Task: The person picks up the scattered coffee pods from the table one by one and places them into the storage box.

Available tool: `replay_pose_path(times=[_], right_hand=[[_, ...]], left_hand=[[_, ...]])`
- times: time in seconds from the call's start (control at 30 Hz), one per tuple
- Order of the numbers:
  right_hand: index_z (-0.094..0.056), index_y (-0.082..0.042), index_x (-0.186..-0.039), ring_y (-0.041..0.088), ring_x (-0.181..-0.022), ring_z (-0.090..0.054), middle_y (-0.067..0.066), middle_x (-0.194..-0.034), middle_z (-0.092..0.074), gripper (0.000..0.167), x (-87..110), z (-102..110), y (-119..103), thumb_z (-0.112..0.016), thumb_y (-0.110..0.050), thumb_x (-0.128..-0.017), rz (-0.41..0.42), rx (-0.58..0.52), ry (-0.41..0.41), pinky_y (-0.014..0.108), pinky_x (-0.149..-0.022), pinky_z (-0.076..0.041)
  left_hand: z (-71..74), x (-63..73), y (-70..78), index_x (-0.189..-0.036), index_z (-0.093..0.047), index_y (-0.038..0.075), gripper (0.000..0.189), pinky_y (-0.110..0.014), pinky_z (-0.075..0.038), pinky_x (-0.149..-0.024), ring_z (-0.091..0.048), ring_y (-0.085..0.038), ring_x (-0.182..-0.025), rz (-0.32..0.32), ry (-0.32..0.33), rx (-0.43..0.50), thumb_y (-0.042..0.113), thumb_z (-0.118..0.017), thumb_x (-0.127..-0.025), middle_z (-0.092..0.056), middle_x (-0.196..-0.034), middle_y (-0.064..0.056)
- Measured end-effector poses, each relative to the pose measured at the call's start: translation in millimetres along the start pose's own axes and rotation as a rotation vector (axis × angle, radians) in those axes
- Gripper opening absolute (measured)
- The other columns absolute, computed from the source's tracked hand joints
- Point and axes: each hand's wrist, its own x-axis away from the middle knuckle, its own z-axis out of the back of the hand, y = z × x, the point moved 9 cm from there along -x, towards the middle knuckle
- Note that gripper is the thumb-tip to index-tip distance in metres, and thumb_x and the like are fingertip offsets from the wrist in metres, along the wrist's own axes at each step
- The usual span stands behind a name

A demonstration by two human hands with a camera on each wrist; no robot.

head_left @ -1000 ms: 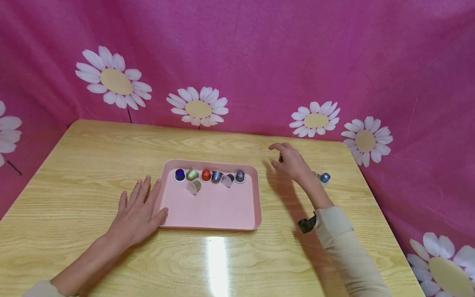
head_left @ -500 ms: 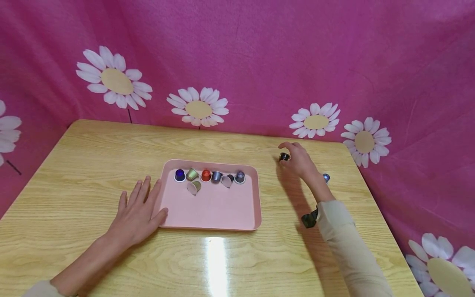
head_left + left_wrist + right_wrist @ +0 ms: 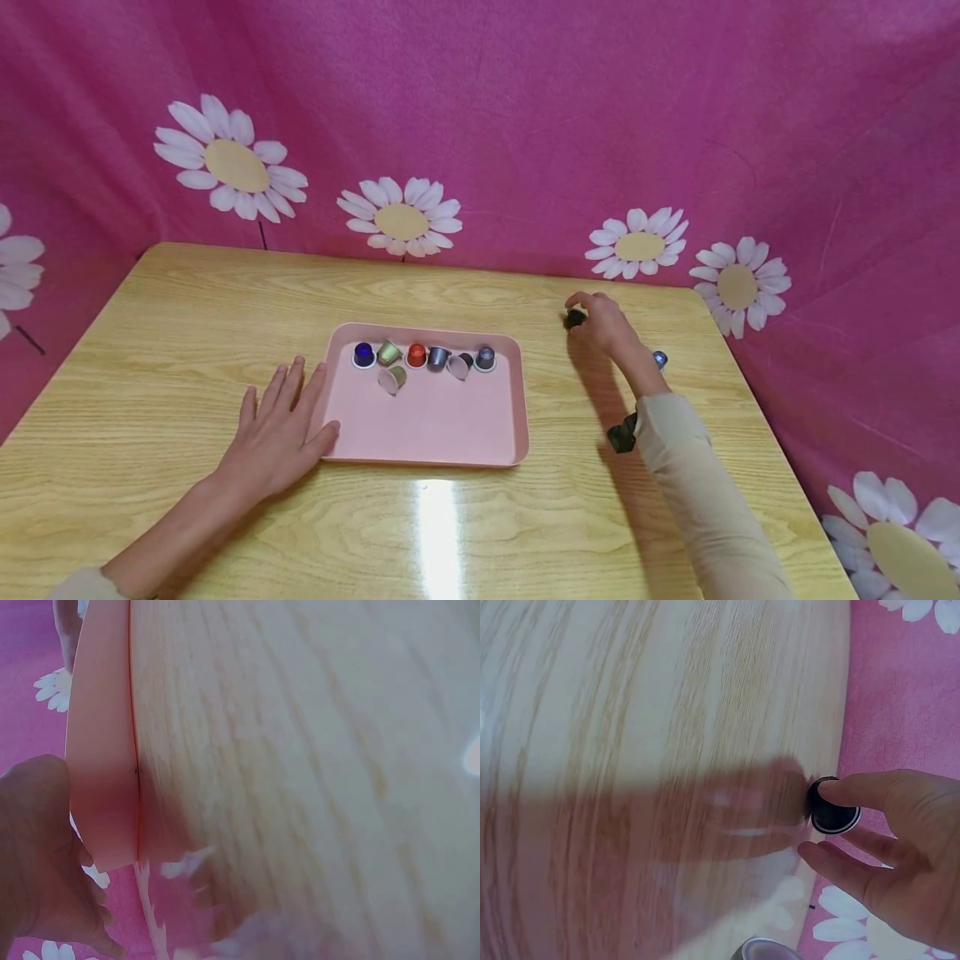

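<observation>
At the far right of the table, my right hand [image 3: 606, 327] pinches a black coffee capsule [image 3: 575, 318]. In the right wrist view the thumb lies over this capsule [image 3: 835, 814], fingers on its other side, low against the wood. My left hand [image 3: 273, 437] has its fingers spread, the thumb and fingertips at the left edge of a pink tray [image 3: 427, 433]. Several coffee capsules stand or lie along the tray's back half, among them a dark blue one [image 3: 363, 353], a red one [image 3: 416, 355] and a pale green one on its side [image 3: 392, 380].
A blue capsule [image 3: 659, 359] shows partly behind the right forearm. Another capsule [image 3: 766, 949] is cut off at the bottom of the right wrist view. A pink curtain with daisies [image 3: 495, 167] hangs at the back of the wooden table [image 3: 225, 308].
My right hand moved slightly right with the black capsule over the first half second, then stayed nearly in place while the capsule turned a little. The left hand and the tray have not moved.
</observation>
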Motion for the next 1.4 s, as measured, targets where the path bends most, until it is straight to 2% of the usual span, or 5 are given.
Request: replay_pose_path(times=[0.6,0.97,1.17,1.4], right_hand=[[-0.06,0.001,-0.12,0.04,-0.105,-0.057,0.027,-0.112,-0.06,0.034,-0.9,-7.2,5.9,-0.068,0.004,-0.086,-0.033,0.0,-0.028,0.053,-0.093,-0.047],[-0.057,0.004,-0.125,0.038,-0.102,-0.057,0.027,-0.115,-0.059,0.038,0.9,-5.9,-0.8,-0.067,0.002,-0.088,-0.027,-0.026,-0.024,0.052,-0.091,-0.048],[-0.059,0.005,-0.121,0.038,-0.102,-0.057,0.027,-0.114,-0.062,0.036,0.7,-1.2,-12.4,-0.067,0.004,-0.086,0.028,-0.03,0.009,0.051,-0.089,-0.048],[-0.063,0.007,-0.118,0.039,-0.103,-0.059,0.024,-0.112,-0.064,0.034,0.5,6.2,-36.4,-0.07,0.007,-0.084,0.108,-0.057,0.027,0.052,-0.092,-0.047]], left_hand=[[-0.4,0.5,0.3,-0.158,-0.02,0.002,0.078,-0.073,-0.002,-0.107,-0.007,-0.05,-0.146,-0.002,-0.004,-0.003,0.044,-0.051,-0.1,-0.008,-0.161,-0.03],[-0.1,0.3,0.3,-0.158,-0.019,0.002,0.079,-0.073,-0.002,-0.107,-0.007,-0.05,-0.146,-0.002,-0.007,-0.004,0.045,-0.05,-0.1,-0.008,-0.161,-0.03],[0.2,0.4,0.4,-0.158,-0.019,0.002,0.078,-0.074,-0.002,-0.107,-0.007,-0.05,-0.146,-0.002,-0.009,-0.003,0.044,-0.051,-0.1,-0.008,-0.161,-0.03],[-0.3,0.1,0.3,-0.158,-0.019,0.002,0.079,-0.073,-0.001,-0.108,-0.006,-0.05,-0.146,0.003,-0.014,-0.001,0.044,-0.051,-0.1,-0.007,-0.161,-0.03]])
